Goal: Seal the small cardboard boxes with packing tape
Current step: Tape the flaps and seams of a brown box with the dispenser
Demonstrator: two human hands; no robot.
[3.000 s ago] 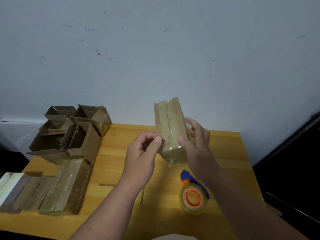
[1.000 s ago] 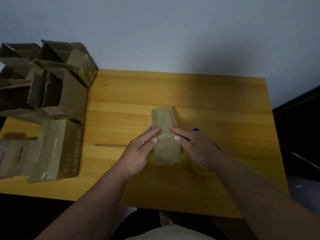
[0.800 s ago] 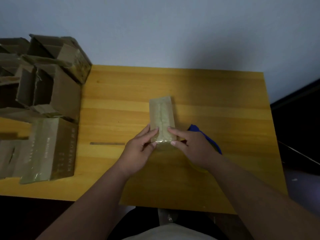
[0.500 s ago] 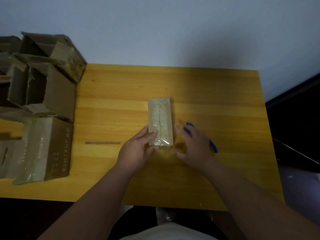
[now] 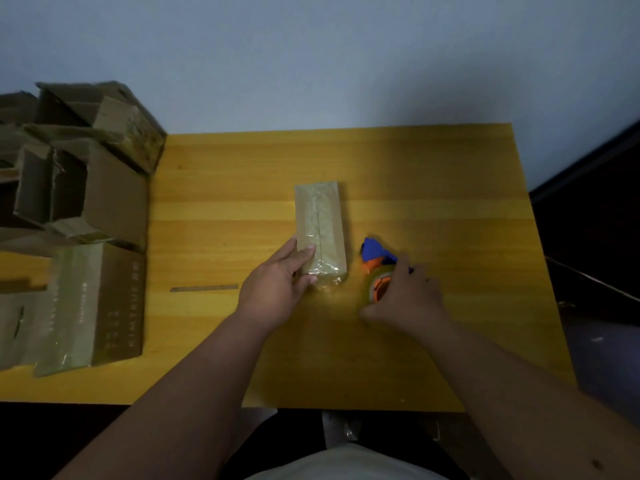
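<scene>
- I see the small box (image 5: 320,227) lying flat near the middle of the table (image 5: 433,202), its long axis running from near to far, one short end toward me and the other toward the wall (image 5: 311,57).
- A glossy strip of tape runs down the length of its top face, and clear film bunches at the near end.
- To the left, at the table's edge, sits a pile of open boxes (image 5: 83,161) with their flaps up; nearer me on that side a bigger taped box (image 5: 93,306) lies flat with faint print on its side.
- A thin dark strip (image 5: 204,288) lies on the wood between the bigger box and my left hand (image 5: 277,289).
- Nothing lies between either hand and the small box.
- My left hand rests against the near left corner of the small box, fingers loosely curved round the left side and the thumb on the top face, so it holds that end.
- The tape roll (image 5: 377,285), with an orange core and a blue holder, sits just right of the box's near end.
- My right hand (image 5: 405,299) is over the roll, fingers curled round it; I think it grips the roll, though the hand hides most of it.
- The box lies between my two hands, touching the left and apart from the right.
</scene>
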